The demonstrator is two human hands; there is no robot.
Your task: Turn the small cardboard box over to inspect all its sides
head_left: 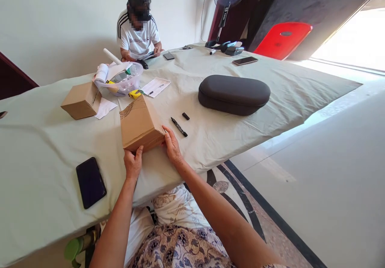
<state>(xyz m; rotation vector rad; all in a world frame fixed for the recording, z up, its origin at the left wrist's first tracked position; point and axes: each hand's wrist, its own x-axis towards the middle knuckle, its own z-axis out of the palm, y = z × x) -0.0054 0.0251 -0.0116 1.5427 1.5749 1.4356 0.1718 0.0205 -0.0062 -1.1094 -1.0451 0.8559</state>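
Between my two hands is a brown cardboard box (138,125), tilted over the near part of the table, with dark marks on its far left corner. My left hand (133,161) grips its near left corner, thumb on the near side and fingers mostly hidden underneath. At the near right corner my right hand (172,145) holds the same box. Just right of the box lies a black marker pen (179,126), and its loose black cap (185,116) is a little farther off. A dark phone (91,182) lies left of my left forearm.
Another cardboard box (81,100) stands at the left beside a plastic basket (120,87) with paper rolls and a bottle. A yellow tape measure (136,94) and a paper sheet (156,86) lie nearby. A black case (234,94) is at right. A person (140,31) sits across the table.
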